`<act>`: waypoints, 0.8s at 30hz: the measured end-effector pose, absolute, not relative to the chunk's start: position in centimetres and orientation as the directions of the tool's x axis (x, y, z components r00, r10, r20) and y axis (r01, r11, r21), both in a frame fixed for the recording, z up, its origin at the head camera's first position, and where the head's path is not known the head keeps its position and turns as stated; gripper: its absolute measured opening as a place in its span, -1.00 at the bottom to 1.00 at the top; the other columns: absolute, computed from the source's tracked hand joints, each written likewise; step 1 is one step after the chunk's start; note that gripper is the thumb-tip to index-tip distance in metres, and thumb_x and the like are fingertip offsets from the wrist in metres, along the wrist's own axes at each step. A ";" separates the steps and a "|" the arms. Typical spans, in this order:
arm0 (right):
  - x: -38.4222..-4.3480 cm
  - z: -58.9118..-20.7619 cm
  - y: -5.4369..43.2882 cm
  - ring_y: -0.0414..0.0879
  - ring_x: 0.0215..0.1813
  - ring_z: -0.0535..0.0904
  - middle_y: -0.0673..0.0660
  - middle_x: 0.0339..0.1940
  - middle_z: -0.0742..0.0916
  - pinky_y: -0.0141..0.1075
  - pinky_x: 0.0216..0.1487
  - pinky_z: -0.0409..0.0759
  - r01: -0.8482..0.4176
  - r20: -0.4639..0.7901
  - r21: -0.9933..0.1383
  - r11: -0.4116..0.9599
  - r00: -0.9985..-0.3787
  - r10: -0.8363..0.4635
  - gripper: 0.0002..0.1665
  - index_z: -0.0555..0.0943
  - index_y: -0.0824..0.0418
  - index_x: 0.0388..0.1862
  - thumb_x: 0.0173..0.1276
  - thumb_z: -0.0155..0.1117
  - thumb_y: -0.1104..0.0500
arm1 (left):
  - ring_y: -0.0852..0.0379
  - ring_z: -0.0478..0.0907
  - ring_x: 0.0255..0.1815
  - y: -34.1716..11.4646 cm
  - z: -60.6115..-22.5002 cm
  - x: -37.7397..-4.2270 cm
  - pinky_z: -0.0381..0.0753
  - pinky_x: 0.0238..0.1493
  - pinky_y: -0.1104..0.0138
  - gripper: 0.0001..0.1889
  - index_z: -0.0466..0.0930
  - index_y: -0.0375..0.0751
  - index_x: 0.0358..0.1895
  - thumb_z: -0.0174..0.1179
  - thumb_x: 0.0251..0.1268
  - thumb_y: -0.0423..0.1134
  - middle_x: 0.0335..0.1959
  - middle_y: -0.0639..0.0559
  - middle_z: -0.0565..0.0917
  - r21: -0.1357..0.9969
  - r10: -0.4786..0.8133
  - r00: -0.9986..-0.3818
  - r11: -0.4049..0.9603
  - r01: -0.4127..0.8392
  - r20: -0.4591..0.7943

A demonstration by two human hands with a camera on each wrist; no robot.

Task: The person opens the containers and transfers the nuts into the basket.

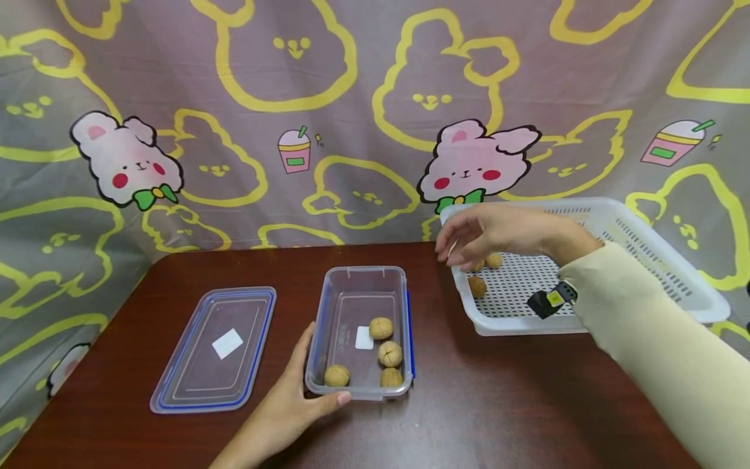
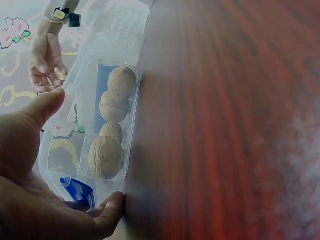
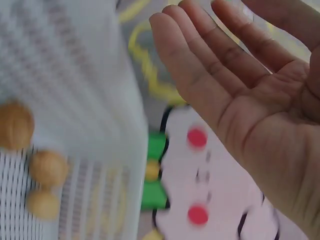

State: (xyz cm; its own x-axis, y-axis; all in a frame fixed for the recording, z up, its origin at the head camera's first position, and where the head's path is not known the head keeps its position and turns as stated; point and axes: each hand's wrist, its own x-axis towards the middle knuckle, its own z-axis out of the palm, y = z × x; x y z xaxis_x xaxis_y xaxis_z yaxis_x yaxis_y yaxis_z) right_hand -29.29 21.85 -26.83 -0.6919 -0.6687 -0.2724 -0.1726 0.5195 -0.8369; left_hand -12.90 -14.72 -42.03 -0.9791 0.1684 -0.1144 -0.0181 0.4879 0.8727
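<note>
Lid (image 1: 205, 361) flat, 8 o'clock. Left hand (image 1: 293, 394) grips box (image 1: 351, 306), 6 o'clock, by its near-left corner; four walnuts (image 1: 390, 355) inside. Right hand (image 1: 498, 231) empty, fingers loose, by 10 o'clock corner of basket (image 1: 527, 327); more walnuts (image 1: 477, 286) inside.

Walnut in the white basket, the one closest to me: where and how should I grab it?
I'd pinch the walnut around its sides, coming down from above with the right hand. It's small and round, and lies close by the left wall of the basket, which would probably hamper a sideways reach; the top is open.
</note>
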 end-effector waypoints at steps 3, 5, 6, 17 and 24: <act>-28.3 -27.0 19.7 0.08 -0.01 0.74 0.20 0.02 0.77 -0.11 0.08 0.76 -0.229 -0.259 -0.827 0.514 -0.657 -0.709 -0.68 0.65 0.30 0.13 0.42 0.35 0.34 | -0.28 0.28 0.57 -14.7 -42.0 -12.9 0.25 0.49 -0.34 0.28 -0.20 0.15 0.73 0.60 0.09 0.06 0.66 -0.24 0.24 0.873 0.168 -0.979 0.487 -0.020 -0.115; -27.6 -27.2 18.5 0.07 -0.04 0.74 0.19 -0.01 0.78 -0.09 0.09 0.76 -0.253 -0.246 -0.827 0.502 -0.640 -0.728 -0.69 0.67 0.26 0.12 0.42 0.35 0.35 | -0.28 0.28 0.57 -14.7 -42.0 -12.9 0.26 0.48 -0.34 0.29 -0.21 0.15 0.73 0.60 0.09 0.06 0.65 -0.24 0.24 0.875 0.169 -0.979 0.484 -0.021 -0.117; -27.3 -27.2 17.9 0.06 -0.04 0.74 0.18 -0.02 0.78 -0.09 0.09 0.76 -0.261 -0.239 -0.830 0.493 -0.632 -0.737 -0.70 0.67 0.25 0.11 0.42 0.34 0.36 | -0.28 0.27 0.57 -14.7 -42.0 -13.0 0.26 0.48 -0.34 0.29 -0.21 0.15 0.73 0.60 0.09 0.06 0.65 -0.24 0.24 0.876 0.170 -0.978 0.481 -0.022 -0.118; -25.0 -29.4 12.1 -0.02 0.05 0.72 0.14 0.01 0.77 -0.20 0.08 0.75 -0.345 -0.123 -0.869 0.354 -0.543 -0.831 -0.71 0.67 0.26 0.10 0.41 0.33 0.35 | -0.29 0.21 0.61 -14.8 -42.0 -13.0 0.19 0.52 -0.35 0.29 -0.24 0.07 0.74 0.60 0.11 0.03 0.69 -0.26 0.15 0.886 0.186 -0.976 0.463 -0.014 -0.112; -24.7 -32.6 9.0 -0.15 0.00 0.73 0.23 0.01 0.78 -0.28 0.06 0.74 -0.302 -0.148 -0.896 0.327 -0.491 -0.858 -0.73 0.68 0.33 0.08 0.42 0.35 0.35 | -0.29 0.23 0.60 -14.8 -42.1 -13.0 0.21 0.52 -0.31 0.28 -0.23 0.07 0.74 0.59 0.12 0.03 0.69 -0.26 0.15 0.886 0.194 -0.976 0.464 -0.001 -0.102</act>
State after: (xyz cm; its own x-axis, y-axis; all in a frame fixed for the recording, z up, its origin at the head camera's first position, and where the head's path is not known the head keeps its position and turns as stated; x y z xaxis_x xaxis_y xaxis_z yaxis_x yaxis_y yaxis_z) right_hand -24.67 9.01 -32.62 -0.4911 -0.8585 -0.1478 -0.3019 0.3269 -0.8955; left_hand -12.98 -14.79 -42.07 -0.9757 0.1940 -0.1023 -0.0007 0.4636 0.8860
